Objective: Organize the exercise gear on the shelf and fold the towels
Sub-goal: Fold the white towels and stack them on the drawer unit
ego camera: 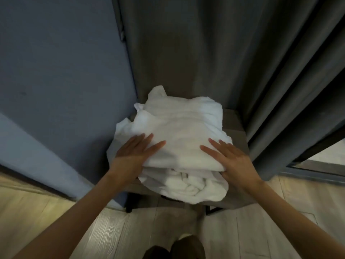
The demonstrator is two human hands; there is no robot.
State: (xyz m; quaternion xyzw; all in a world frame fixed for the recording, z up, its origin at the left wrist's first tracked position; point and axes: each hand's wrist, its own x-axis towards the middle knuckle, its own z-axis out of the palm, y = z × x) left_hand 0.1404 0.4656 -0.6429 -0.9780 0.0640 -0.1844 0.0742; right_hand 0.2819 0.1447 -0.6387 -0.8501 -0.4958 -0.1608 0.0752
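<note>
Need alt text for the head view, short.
Left hand and right hand lie flat, fingers straight, on a rumpled pile of white towels atop a small grey shelf. Grey curtain behind, blue wall at left, pale wood floor below.

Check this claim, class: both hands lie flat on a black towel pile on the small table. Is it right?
No: the head view shows the towel pile is white, not black. Left hand and right hand do lie flat on it, on the small table.

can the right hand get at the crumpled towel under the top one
Probably yes: the right hand rests flat on the top towel at its front edge, and the crumpled towel bulges out uncovered just below it, with nothing between.
</note>
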